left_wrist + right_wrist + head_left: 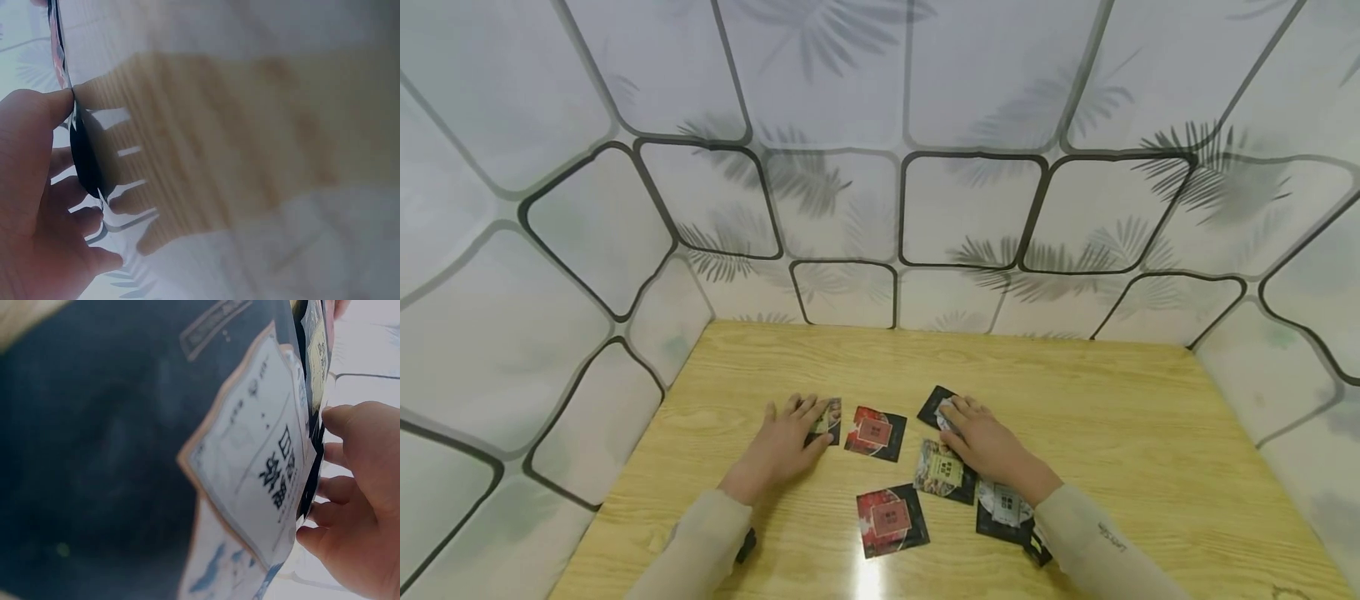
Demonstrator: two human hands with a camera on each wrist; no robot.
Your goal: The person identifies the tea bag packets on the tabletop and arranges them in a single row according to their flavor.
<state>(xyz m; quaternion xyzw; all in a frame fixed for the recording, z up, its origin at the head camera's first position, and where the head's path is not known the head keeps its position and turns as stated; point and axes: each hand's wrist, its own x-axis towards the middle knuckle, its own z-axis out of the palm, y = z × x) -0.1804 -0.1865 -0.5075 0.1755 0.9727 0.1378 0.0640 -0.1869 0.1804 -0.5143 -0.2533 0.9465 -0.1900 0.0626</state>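
Observation:
My left hand point(782, 448) rests with spread fingers on a dark square packet point(832, 414) with a yellowish label, mostly hidden beneath it. In the left wrist view, the thumb and fingers touch that packet point(85, 153), seen edge-on against the table. To the right, my right hand point(992, 443) lies on a black packet point(934, 405) with a pale label, fingers extended over it. Its thumb is near a yellow-labelled packet point(945, 473). Under the right wrist lies a white-labelled packet point(1002, 510), which looms large in the right wrist view.
Between the hands lies a red and black packet point(876, 433). A similar red packet point(892, 521) lies nearer the front. All sit on a wood-grain table point(1075, 392), enclosed by patterned fabric walls point(842, 208) at the back and sides.

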